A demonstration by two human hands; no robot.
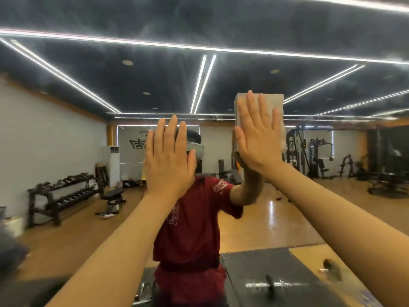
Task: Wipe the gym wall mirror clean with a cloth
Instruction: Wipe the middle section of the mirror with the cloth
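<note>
**A:** What fills the frame?

**B:** A gym wall mirror (66, 134), edge to edge. It reflects a dark ceiling crossed by strip lights (202, 83), a wood-toned floor, and a person in a red T-shirt (190, 220) standing square to the glass.

**A:** And reflected to either side of that person?

**B:** Left of the reflected figure, a dumbbell rack (62, 196) against a pale wall, with a weight bench (111, 199) just beside it. Right of the figure, cable machines (309, 151) at the far wall.

**A:** Where are the hands?

**B:** Both raised against the mirror. The left hand (168, 160) lies flat, fingers straight and together, holding nothing, in front of the reflected head. The right hand (257, 138), up and to the right of the figure, presses a folded grey cloth (271, 103) to the glass with straight, slightly spread fingers.

**A:** So the cloth is on the mirror?

**B:** Yes, pinned under the right palm, its top edge showing above the fingertips.

**A:** Anything lower down?

**B:** A dark surface (254, 269) below the right forearm; small items on it are too blurred to name.
</note>
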